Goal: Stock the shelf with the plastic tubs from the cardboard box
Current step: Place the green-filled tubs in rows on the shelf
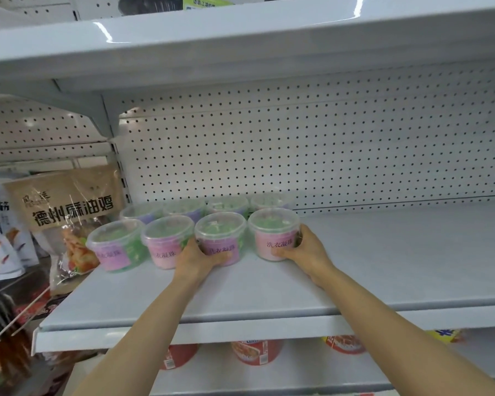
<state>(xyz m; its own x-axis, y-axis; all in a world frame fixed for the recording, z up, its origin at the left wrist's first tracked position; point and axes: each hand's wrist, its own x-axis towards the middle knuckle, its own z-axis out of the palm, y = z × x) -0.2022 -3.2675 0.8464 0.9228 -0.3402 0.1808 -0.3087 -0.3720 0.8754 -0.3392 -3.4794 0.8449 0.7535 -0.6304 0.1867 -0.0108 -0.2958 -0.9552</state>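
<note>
Head view shows a grey shelf (pixel 383 267) with a white pegboard (pixel 326 152) behind it. On the shelf stand eight clear tubs in two rows of four, at the left part, close to each other. The left hand (pixel 196 260) holds the third front tub (pixel 220 238), the fingers curled around its lower side, the thumb on the front label. The right hand (pixel 303 251) holds the fourth front tub (pixel 273 234), the thumb on the front and the fingers around its right side. Both tubs stand upright on the shelf, just beside each other. The first front tub (pixel 115 244) and the second front tub (pixel 167 240) stand to the left, not touched. The back row (pixel 206 205) is near the pegboard. A brown bag (pixel 66 201) stands left of the shelf. Red cups (pixel 256 351) are on the lower shelf.
</note>
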